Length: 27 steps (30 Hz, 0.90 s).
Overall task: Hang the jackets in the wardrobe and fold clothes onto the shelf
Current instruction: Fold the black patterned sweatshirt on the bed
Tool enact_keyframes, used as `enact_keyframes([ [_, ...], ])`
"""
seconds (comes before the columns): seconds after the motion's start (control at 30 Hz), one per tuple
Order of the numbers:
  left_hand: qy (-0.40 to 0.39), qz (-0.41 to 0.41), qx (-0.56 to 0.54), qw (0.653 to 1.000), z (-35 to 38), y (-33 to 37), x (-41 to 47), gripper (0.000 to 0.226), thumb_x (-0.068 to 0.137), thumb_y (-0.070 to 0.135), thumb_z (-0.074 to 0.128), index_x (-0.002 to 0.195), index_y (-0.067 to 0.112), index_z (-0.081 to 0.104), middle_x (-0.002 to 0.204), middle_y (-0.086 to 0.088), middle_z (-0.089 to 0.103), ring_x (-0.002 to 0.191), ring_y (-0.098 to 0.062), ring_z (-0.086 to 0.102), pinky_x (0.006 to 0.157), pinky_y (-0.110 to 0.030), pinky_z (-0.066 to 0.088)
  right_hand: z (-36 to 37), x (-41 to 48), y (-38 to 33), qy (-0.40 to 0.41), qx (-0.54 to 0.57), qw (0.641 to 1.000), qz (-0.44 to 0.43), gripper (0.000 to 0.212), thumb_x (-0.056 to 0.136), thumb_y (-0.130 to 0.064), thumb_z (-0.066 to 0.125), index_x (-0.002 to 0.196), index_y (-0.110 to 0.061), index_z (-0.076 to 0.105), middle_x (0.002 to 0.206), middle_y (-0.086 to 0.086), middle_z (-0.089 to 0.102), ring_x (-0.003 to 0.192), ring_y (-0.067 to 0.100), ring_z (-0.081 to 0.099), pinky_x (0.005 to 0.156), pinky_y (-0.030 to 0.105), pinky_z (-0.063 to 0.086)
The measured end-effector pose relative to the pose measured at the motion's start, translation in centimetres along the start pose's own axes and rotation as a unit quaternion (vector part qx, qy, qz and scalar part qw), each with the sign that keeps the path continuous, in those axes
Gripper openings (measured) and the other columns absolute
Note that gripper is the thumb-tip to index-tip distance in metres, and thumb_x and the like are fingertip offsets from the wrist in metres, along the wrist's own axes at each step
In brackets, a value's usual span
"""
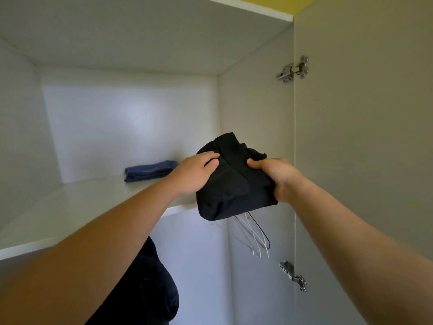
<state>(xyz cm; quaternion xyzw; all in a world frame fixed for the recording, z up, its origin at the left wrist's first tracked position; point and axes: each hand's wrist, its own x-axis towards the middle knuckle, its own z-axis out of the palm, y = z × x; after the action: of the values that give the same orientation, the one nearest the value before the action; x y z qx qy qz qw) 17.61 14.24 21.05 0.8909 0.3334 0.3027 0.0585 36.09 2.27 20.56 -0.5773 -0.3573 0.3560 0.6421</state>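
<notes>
Head camera looks up into a white wardrobe. Farthest left, the shelf runs across, with a folded blue cloth lying on it near the back wall. Below the shelf's front edge hangs a dark jacket. Next, the left hand lies over the near left part of a folded black garment, its grip closed on the fabric. This bundle is held in the air at the shelf's right end, at its front edge. Under it, white and black wire hangers dangle. The right hand has its grip closed on the bundle's right side, thumb on top. Furthest right stands the open door with two metal hinges.
</notes>
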Motion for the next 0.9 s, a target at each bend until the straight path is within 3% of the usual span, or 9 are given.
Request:
enact_keyframes([
  [0.13, -0.042, -0.068, -0.085, 0.993, 3.5, -0.9, 4.6, 0.051, 0.100, 0.057, 0.034, 0.143, 0.036, 0.053, 0.150, 0.004, 0.052, 0.138, -0.020, 0.047, 0.118, -0.042, 0.034, -1.2, 5.0, -0.2, 0.003, -0.012, 1.000, 0.024, 0.033, 0.087, -0.023, 0.077, 0.117, -0.013, 0.066, 0.102, 0.014, 0.074, 0.093, 0.033, 0.071, 0.083, 0.046, 0.059],
  [0.27, -0.108, -0.106, -0.036, 0.988, 5.7, -0.4, 8.6, 0.050, 0.109, 0.043, 0.028, 0.141, 0.017, 0.056, 0.147, -0.009, 0.053, 0.134, -0.029, 0.048, 0.115, -0.041, 0.034, -2.2, 9.9, -0.3, 0.038, -0.107, 0.993, -0.016, 0.028, 0.085, -0.024, 0.075, 0.108, -0.010, 0.067, 0.103, 0.010, 0.072, 0.090, 0.027, 0.067, 0.082, 0.036, 0.055],
  [0.37, -0.131, -0.106, 0.035, 0.985, 7.5, -0.5, 11.9, 0.046, 0.111, 0.032, 0.023, 0.128, 0.012, 0.060, 0.138, -0.014, 0.058, 0.124, -0.031, 0.053, 0.107, -0.039, 0.039, -1.9, 12.0, -0.4, 0.114, -0.384, 0.897, -0.188, 0.038, 0.086, -0.023, 0.065, 0.122, -0.014, 0.061, 0.113, 0.009, 0.066, 0.102, 0.030, 0.062, 0.086, 0.034, 0.051],
  [0.43, -0.133, -0.109, 0.036, 0.984, 8.8, -0.6, 14.2, 0.045, 0.110, 0.029, 0.026, 0.114, 0.008, 0.066, 0.126, -0.019, 0.064, 0.115, -0.033, 0.057, 0.100, -0.040, 0.041, -0.9, 11.9, -0.6, 0.123, -0.471, 0.825, -0.286, 0.035, 0.086, -0.026, 0.060, 0.120, -0.025, 0.066, 0.114, 0.004, 0.068, 0.108, 0.031, 0.061, 0.088, 0.037, 0.048],
  [0.57, -0.180, -0.143, 0.029, 0.973, 10.7, -1.1, 18.3, 0.036, 0.109, 0.019, 0.032, 0.107, 0.007, 0.066, 0.131, -0.017, 0.062, 0.115, -0.033, 0.056, 0.100, -0.037, 0.039, 0.1, 13.8, 1.3, 0.060, -0.575, 0.755, -0.310, 0.018, 0.091, -0.037, 0.055, 0.092, -0.022, 0.066, 0.091, 0.002, 0.067, 0.092, 0.028, 0.063, 0.073, 0.034, 0.036],
  [0.63, -0.203, -0.126, 0.028, 0.971, 11.2, -2.7, 20.8, 0.040, 0.105, 0.038, 0.033, 0.088, 0.020, 0.064, 0.125, -0.014, 0.066, 0.115, -0.031, 0.059, 0.106, -0.041, 0.041, -0.4, 15.6, 2.2, 0.030, -0.571, 0.769, -0.286, 0.022, 0.097, -0.039, 0.054, 0.102, -0.021, 0.066, 0.097, 0.005, 0.068, 0.093, 0.029, 0.064, 0.072, 0.034, 0.045],
  [0.7, -0.208, -0.124, 0.028, 0.970, 11.5, -4.5, 23.5, 0.056, 0.093, 0.060, 0.034, 0.103, 0.017, 0.069, 0.129, -0.011, 0.065, 0.119, -0.027, 0.059, 0.110, -0.043, 0.038, -0.7, 17.7, 2.5, -0.007, -0.553, 0.785, -0.279, 0.024, 0.099, -0.038, 0.052, 0.109, -0.020, 0.064, 0.101, 0.007, 0.068, 0.094, 0.028, 0.063, 0.072, 0.033, 0.048],
  [0.77, -0.194, -0.125, 0.069, 0.971, 11.9, -6.0, 26.2, 0.060, 0.101, 0.058, 0.030, 0.126, 0.014, 0.063, 0.134, -0.010, 0.061, 0.123, -0.028, 0.055, 0.110, -0.042, 0.038, -0.4, 20.1, 2.5, -0.037, -0.556, 0.782, -0.278, 0.023, 0.100, -0.037, 0.052, 0.108, -0.019, 0.063, 0.101, 0.004, 0.068, 0.095, 0.026, 0.062, 0.071, 0.032, 0.045],
  [0.9, -0.068, -0.062, 0.130, 0.987, 12.6, -7.8, 30.5, 0.048, 0.105, 0.052, 0.032, 0.136, 0.025, 0.058, 0.139, -0.005, 0.058, 0.123, -0.027, 0.054, 0.104, -0.043, 0.043, 0.7, 24.0, 2.4, -0.073, -0.558, 0.783, -0.267, 0.020, 0.099, -0.034, 0.054, 0.099, -0.016, 0.062, 0.092, -0.001, 0.066, 0.090, 0.021, 0.060, 0.075, 0.035, 0.050],
])
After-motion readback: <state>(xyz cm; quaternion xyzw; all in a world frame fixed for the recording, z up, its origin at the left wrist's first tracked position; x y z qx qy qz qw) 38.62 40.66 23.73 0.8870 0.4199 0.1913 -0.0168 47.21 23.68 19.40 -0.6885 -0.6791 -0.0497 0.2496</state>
